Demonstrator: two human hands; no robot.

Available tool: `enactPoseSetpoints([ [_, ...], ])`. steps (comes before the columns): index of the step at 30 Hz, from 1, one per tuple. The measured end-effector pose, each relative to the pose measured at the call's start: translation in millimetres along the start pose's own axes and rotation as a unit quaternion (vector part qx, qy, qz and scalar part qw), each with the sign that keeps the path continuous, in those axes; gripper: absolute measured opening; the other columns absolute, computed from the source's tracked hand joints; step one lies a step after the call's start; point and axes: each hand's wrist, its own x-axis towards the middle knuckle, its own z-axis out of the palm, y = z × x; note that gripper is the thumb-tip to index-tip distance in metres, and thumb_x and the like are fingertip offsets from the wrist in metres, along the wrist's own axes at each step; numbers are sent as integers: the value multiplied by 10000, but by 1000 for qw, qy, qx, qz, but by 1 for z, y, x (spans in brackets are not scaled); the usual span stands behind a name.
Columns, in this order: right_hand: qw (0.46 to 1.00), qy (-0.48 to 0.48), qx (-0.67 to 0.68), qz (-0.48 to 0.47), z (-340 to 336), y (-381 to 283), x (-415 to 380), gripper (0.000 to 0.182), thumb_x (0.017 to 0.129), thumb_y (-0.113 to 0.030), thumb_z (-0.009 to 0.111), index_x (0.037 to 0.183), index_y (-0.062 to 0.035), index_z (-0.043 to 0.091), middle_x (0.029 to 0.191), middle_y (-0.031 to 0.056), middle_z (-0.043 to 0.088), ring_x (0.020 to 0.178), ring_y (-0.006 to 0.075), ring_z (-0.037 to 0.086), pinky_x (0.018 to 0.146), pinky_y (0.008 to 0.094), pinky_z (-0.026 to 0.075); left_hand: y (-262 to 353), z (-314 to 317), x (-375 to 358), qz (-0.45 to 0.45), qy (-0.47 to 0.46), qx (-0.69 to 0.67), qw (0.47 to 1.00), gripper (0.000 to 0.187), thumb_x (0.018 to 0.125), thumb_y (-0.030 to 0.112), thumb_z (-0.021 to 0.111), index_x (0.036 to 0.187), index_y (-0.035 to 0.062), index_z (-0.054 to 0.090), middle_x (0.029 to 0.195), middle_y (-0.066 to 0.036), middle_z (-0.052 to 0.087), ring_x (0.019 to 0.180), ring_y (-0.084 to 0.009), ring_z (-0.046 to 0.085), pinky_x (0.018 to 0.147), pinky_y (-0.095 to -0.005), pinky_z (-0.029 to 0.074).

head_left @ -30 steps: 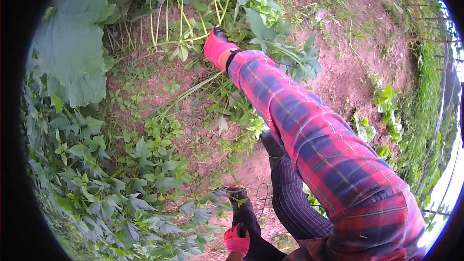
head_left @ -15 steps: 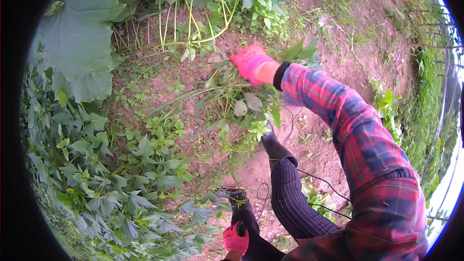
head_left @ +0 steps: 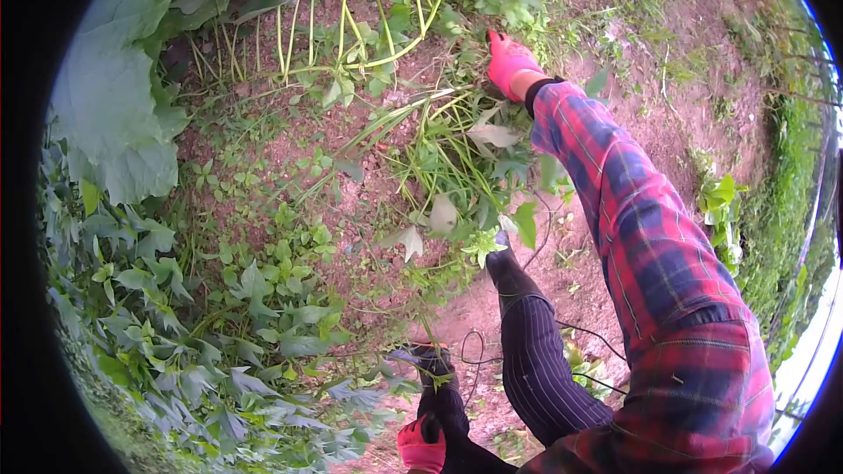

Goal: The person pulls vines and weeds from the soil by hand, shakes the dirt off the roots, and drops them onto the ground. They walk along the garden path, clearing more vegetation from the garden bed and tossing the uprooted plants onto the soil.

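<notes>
My right hand (head_left: 512,64), in a pink-red glove, reaches to low weeds (head_left: 474,39) at the upper middle. Its fingers are curled in, and anything between them is too small to make out. Just below it lies a loose heap of pulled greenery (head_left: 452,154) with long thin stems and some pale, upturned leaves. My left hand (head_left: 421,449), also gloved, is at the bottom edge beside my left leg. Its fingers are closed around a dark patch, which may be part of the glove or a held object.
Broad leaves (head_left: 114,96) and long bare stems (head_left: 342,22) fill the upper left. Lobed-leaf vines (head_left: 255,298) cover the left side. My boot (head_left: 514,276) stands on reddish soil (head_left: 465,307). A thin dark cable (head_left: 588,333) runs by my legs.
My right hand has moved up and to the right, away from the greenery it was over. That greenery now lies on the soil. My left hand has shifted slightly down.
</notes>
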Motion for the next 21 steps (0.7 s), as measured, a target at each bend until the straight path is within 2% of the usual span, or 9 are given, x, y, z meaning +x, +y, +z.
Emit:
enactPoseSetpoints([
  [6, 992, -5, -6, 124, -3, -1, 29, 823, 851, -164, 559, 1542, -148, 111, 1526, 257, 248, 1261, 397, 502, 1018, 452, 443, -3, -1, 3, -16, -40, 3, 999, 207, 849, 317, 655, 827, 111, 653, 780, -135, 647, 734, -340, 608, 667, -450, 491],
  [7, 989, 7, -11, 149, 9, 6, 45, 721, 851, -231, 577, 1503, -116, 291, 1497, 249, 329, 1222, 398, 540, 1005, 459, 456, -5, -1, 4, -16, -34, 8, 999, 203, 853, 318, 651, 823, 117, 653, 774, -131, 645, 726, -338, 605, 660, -442, 492],
  [8, 989, 5, -9, 149, 7, 8, 60, 721, 851, -231, 577, 1503, -116, 291, 1497, 249, 329, 1222, 398, 540, 1005, 459, 456, -8, 0, 3, -18, -30, 12, 999, 200, 856, 319, 646, 818, 123, 653, 768, -128, 643, 717, -336, 603, 653, -433, 493],
  [10, 943, -291, -154, 54, -5, 14, 83, 573, 850, -299, 610, 1385, -124, 503, 1395, 148, 517, 1195, 377, 562, 994, 428, 466, -25, 7, -1, -21, -68, 7, 997, 209, 809, 286, 673, 930, 116, 659, 858, -128, 666, 815, -339, 620, 744, -451, 491],
  [11, 935, -291, -200, -17, -2, 13, 79, 453, 849, -380, 605, 1210, -109, 646, 1234, 113, 644, 1149, 350, 598, 964, 431, 480, -32, 11, -3, -20, -105, 0, 994, 315, 763, 252, 700, 1041, 109, 666, 948, -127, 689, 912, -342, 636, 835, -469, 489],
  [13, 920, -264, -275, -93, -1, 18, 62, 445, 852, -379, 591, 1189, -94, 644, 1220, 128, 645, 1133, 349, 606, 955, 436, 482, -40, 18, -10, -29, -116, 3, 993, 313, 761, 247, 700, 1041, 112, 668, 952, -123, 687, 915, -340, 634, 842, -468, 486],
  [15, 992, -111, -59, 10, -22, 3, 20, 410, 831, -341, 606, 1140, -74, 645, 1184, 153, 653, 1103, 334, 624, 946, 425, 489, -40, 19, -11, -44, -123, 2, 991, 289, 768, 239, 696, 1025, 111, 667, 951, -115, 685, 917, -326, 634, 838, -461, 487],
  [18, 937, -191, -239, -170, -51, -32, -28, 513, 780, -246, 671, 1262, -102, 567, 1263, 176, 606, 1152, 305, 599, 908, 413, 513, -29, 13, -8, -49, -109, -6, 993, 227, 797, 234, 684, 979, 101, 658, 937, -103, 682, 911, -286, 640, 806, -449, 499],
  [21, 917, -141, -281, -245, -99, -61, -52, 656, 711, -125, 736, 1331, -120, 521, 1298, 185, 578, 1165, 302, 593, 883, 408, 527, -19, 8, -10, -54, -82, -6, 995, 176, 825, 229, 671, 932, 91, 650, 923, -91, 679, 905, -247, 646, 773, -436, 511],
])
